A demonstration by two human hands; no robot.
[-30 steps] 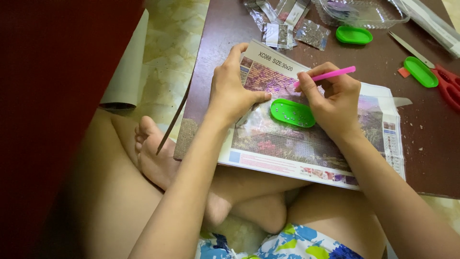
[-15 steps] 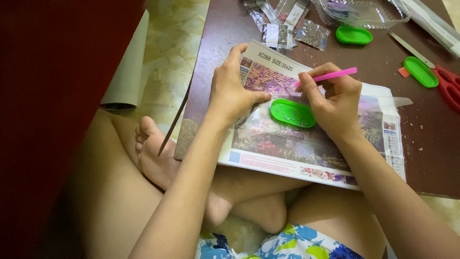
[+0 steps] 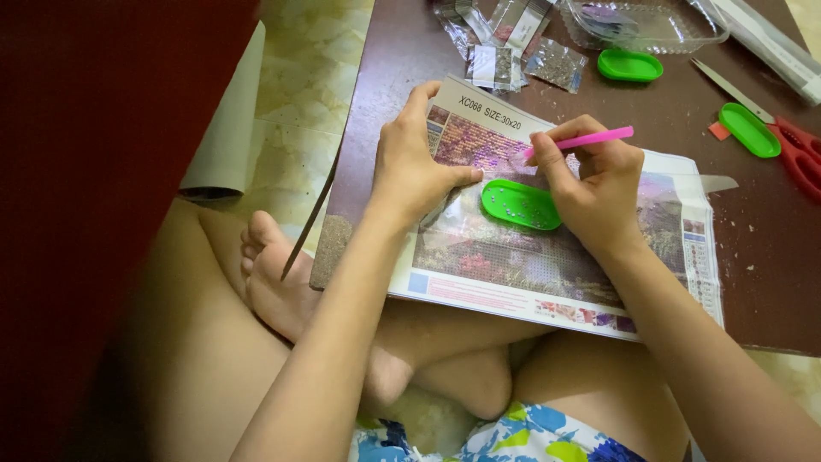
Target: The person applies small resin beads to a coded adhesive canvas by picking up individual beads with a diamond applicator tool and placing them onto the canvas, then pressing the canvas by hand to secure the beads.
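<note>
Two hands: we see both on the canvas [image 3: 547, 248].
Right hand [image 3: 599, 184]: clamped on pink pen [image 3: 590, 137], tip down on the canvas.
Left hand [image 3: 415, 167]: flat, fingers together, pinning the canvas.
Step, we judge: seating a bead.
Next: reload at green tray [image 3: 520, 204], just beneath the right hand.

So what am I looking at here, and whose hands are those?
The camera sits on a person's head and looks down, so these are that person's own hands above their crossed legs. On a low brown table lies a picture canvas with tiny dots. The left hand presses the canvas flat. The right hand holds a pink pen, tip down on the canvas. Between the hands sits a green tray of small beads. Further back lie two more green trays, little bead bags and red-handled scissors.
</note>
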